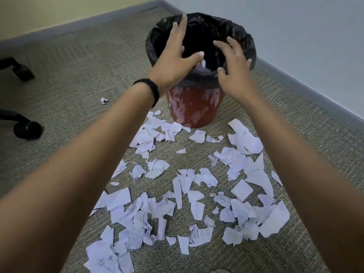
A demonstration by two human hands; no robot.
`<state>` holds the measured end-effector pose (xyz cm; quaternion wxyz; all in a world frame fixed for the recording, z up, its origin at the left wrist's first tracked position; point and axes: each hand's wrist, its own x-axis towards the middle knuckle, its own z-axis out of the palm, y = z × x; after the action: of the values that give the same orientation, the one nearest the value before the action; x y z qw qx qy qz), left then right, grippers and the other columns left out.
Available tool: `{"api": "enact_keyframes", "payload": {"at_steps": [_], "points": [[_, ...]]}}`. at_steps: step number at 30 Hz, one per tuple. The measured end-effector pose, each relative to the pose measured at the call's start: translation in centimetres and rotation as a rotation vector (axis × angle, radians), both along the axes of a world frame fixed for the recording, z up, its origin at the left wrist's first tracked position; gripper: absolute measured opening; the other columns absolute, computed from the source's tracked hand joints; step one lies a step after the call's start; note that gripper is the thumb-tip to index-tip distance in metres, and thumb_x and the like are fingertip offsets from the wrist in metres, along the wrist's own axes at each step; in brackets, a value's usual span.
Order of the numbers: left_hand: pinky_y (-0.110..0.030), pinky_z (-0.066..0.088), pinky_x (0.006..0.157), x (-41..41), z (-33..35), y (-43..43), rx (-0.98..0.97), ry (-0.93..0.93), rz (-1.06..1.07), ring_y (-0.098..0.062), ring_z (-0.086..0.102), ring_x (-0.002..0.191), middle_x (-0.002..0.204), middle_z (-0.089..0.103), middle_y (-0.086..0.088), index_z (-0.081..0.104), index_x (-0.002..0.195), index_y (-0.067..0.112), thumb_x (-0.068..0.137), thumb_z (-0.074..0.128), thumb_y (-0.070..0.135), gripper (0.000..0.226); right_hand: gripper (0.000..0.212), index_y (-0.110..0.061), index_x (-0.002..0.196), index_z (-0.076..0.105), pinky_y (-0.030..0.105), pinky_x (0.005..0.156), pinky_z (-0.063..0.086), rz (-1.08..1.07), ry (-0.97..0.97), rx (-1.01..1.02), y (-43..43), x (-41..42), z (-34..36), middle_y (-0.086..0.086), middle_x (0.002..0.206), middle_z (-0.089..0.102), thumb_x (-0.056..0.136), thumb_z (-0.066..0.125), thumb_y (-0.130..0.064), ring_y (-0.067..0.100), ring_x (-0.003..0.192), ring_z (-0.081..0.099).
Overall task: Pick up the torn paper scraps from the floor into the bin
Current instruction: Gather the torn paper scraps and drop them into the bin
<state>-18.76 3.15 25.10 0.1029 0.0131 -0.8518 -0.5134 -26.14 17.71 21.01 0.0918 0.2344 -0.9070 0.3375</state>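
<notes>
Head view looks down on both arms stretched out over the bin (pixel 195 107), a reddish tub with a black liner (pixel 244 40) folded over its rim, standing on grey carpet (pixel 78 79) near the corner of two walls. The left hand (pixel 175 62) is spread above the near-left side of the opening, fingers straight and splayed, gripping nothing. The right hand (pixel 234 69) hangs over the near-right rim with its fingers apart and slightly bent, also holding nothing that I can see. Between the two hands, just inside the near rim, a small white scrap (pixel 203 64) shows against the dark liner; whether it is falling or lying on the liner I cannot tell.

Judging from this, a handful is likely being let go into the bin, but the job is barely begun. The scraps (pixel 197 194) lie thick across the carpet from the foot of the bin to the bottom edge of the view, some flat, some crumpled, several overlapping in heaps. One crumpled bit (pixel 104 100) sits alone, well apart to the left of the bin. How much is already inside the bin is hidden by the dark liner.

Two black chair casters (pixel 27 129) stand at the left edge, away from the paper.
</notes>
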Motion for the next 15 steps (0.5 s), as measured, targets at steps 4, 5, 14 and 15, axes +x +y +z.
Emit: {"api": "enact_keyframes", "payload": {"at_steps": [4, 5, 14, 15], "points": [[-0.034, 0.027, 0.116, 1.9, -4.0, -0.6, -0.061, 0.065, 0.027, -0.019, 0.02, 0.144, 0.159, 0.002, -0.002, 0.012, 0.151, 0.023, 0.094, 0.053, 0.018, 0.07, 0.058, -0.019, 0.138, 0.04, 0.023, 0.113, 0.031, -0.049, 0.118, -0.237, 1.8, 2.2, -1.2, 0.005, 0.151, 0.028, 0.085, 0.044, 0.005, 0.007, 0.134, 0.029], [-0.039, 0.025, 0.117, 2.7, -5.5, -1.0, -0.11, 0.057, 0.03, -0.018, 0.018, 0.144, 0.159, 0.004, -0.001, 0.013, 0.15, 0.023, 0.094, 0.054, 0.018, 0.07, 0.057, -0.015, 0.137, 0.041, 0.003, 0.102, 0.031, -0.06, 0.122, -0.287, 2.4, 2.9, -1.7, 0.006, 0.149, 0.03, 0.085, 0.044, 0.007, -0.003, 0.128, 0.031], [-0.053, 0.019, 0.115, 12.7, -21.4, -7.5, -0.679, -0.475, 0.037, -0.031, 0.005, 0.146, 0.159, -0.001, -0.007, 0.015, 0.149, 0.025, 0.094, 0.054, 0.025, 0.068, 0.043, 0.001, 0.13, 0.045, 0.04, 0.098, 0.038, -0.202, -0.353, 0.068, 15.3, 5.8, -16.2, 0.021, 0.136, 0.043, 0.087, 0.05, 0.0, 0.036, 0.124, 0.043], [-0.058, 0.018, 0.113, 13.5, -22.5, -8.5, -0.725, -0.602, 0.069, -0.034, 0.0, 0.146, 0.159, -0.005, -0.008, 0.014, 0.15, 0.026, 0.093, 0.054, 0.028, 0.07, 0.046, 0.002, 0.131, 0.045, 0.045, 0.098, 0.039, -0.266, -0.432, 0.097, 16.6, 6.2, -17.8, 0.023, 0.135, 0.044, 0.086, 0.054, 0.001, 0.039, 0.123, 0.044]]}}
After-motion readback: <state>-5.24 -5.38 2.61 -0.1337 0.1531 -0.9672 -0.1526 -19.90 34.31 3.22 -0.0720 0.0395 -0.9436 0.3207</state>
